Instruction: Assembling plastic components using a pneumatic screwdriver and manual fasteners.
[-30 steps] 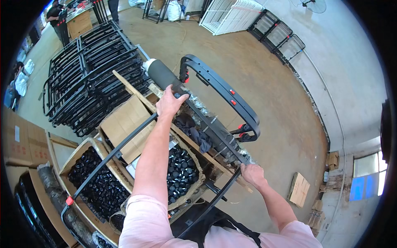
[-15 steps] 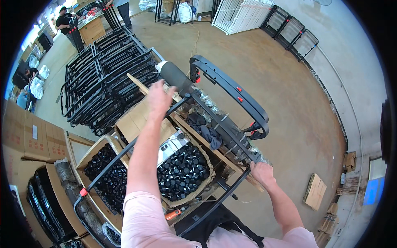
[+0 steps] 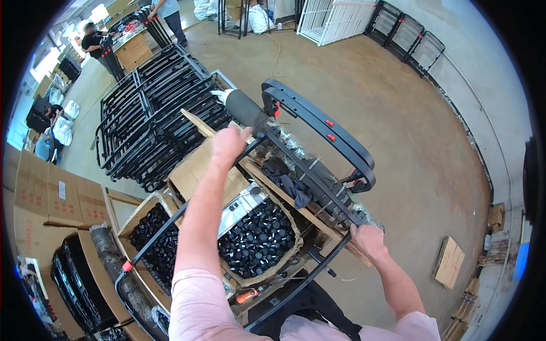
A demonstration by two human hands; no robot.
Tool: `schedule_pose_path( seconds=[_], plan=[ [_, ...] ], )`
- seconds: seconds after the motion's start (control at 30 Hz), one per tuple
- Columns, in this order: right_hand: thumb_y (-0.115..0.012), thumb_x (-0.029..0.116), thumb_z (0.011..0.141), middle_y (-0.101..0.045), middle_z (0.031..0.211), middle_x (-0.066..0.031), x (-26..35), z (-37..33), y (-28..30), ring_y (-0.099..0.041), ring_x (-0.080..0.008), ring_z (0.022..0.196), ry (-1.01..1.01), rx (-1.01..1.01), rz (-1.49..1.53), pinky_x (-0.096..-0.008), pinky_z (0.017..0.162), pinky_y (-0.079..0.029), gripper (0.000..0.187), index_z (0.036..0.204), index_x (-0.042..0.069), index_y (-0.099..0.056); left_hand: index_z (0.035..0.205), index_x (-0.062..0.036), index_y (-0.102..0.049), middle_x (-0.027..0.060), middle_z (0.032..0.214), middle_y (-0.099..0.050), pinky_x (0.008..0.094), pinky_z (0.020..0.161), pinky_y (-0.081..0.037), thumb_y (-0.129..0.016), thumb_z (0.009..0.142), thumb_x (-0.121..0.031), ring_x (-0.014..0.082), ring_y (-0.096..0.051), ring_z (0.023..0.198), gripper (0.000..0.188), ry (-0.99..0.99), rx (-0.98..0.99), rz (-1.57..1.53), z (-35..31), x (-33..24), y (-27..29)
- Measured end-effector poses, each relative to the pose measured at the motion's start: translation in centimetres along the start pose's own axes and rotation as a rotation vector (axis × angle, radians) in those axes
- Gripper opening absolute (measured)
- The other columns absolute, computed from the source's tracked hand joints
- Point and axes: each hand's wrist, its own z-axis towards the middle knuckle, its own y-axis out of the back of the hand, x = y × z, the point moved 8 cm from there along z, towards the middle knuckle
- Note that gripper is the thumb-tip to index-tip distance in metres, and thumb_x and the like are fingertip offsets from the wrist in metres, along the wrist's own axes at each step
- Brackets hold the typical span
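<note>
A black tubular metal frame (image 3: 307, 170) lies slanting in front of me across the wooden bench and boxes. My right hand (image 3: 369, 241) is closed round its near right corner. My left hand (image 3: 228, 143) is curled beside the frame's far corner, thumb toward the bar; its fingers are partly hidden, and I cannot make out what they hold. Below my left forearm are an open box of black plastic caps (image 3: 261, 238) and another box of small black parts (image 3: 152, 238). A silvery metal piece (image 3: 243, 206) lies by the caps.
A curved black rail with red clips (image 3: 324, 128) stands beyond the bench. A dark cloth (image 3: 290, 184) and a wrapped roll (image 3: 243, 107) lie along it. Stacked black frames (image 3: 153, 108) fill the far left. An orange-handled tool (image 3: 247, 296) lies near me. People work at the back left.
My left hand has come down and a little right, closer to the frame's far corner. My right hand keeps its hold on the near corner. The whole view has shifted slightly.
</note>
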Motion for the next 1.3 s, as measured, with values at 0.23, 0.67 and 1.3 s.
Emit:
schedule_pose_path(
  seconds=[0.23, 0.67, 1.3],
  plan=[
    [-0.061, 0.038, 0.101, -0.073, 0.08, -0.0236, 1.0, -0.9, 0.5, -0.074, -0.0451, 0.079, 0.161, -0.115, -0.015, -0.0561, 0.077, -0.058, 0.041, 0.096, -0.002, -0.068, 0.105, -0.0088, -0.082, 0.0139, 0.11, -0.08, 0.0455, 0.09, -0.06, -0.063, 0.101, -0.055, 0.0313, -0.077, 0.107, 0.05, -0.194, 0.308, 0.181, 1.1, -6.0, -4.1],
    [-0.065, 0.035, 0.1, -0.073, 0.085, -0.029, 1.7, 0.7, -1.0, -0.072, -0.0482, 0.084, 0.221, -0.033, -0.012, -0.0573, 0.076, -0.056, 0.037, 0.096, -0.002, -0.065, 0.109, -0.0106, -0.074, 0.0111, 0.106, -0.072, 0.0482, 0.09, -0.056, -0.072, 0.095, -0.048, 0.0315, -0.07, 0.106, 0.041, -0.359, -0.115, 0.164, -2.3, -2.9, -2.2],
    [-0.058, 0.046, 0.106, -0.073, 0.105, -0.0271, 12.6, 0.4, -1.2, -0.068, -0.0428, 0.104, 0.589, 0.254, -0.339, -0.0534, 0.09, -0.054, 0.048, 0.109, 0.001, -0.075, 0.102, -0.007, -0.077, 0.0211, 0.107, -0.073, 0.0514, 0.093, -0.056, -0.063, 0.097, -0.029, 0.0406, -0.07, 0.106, 0.026, 1.077, -0.7, 0.194, -76.1, 36.8, 25.3]
  ],
)
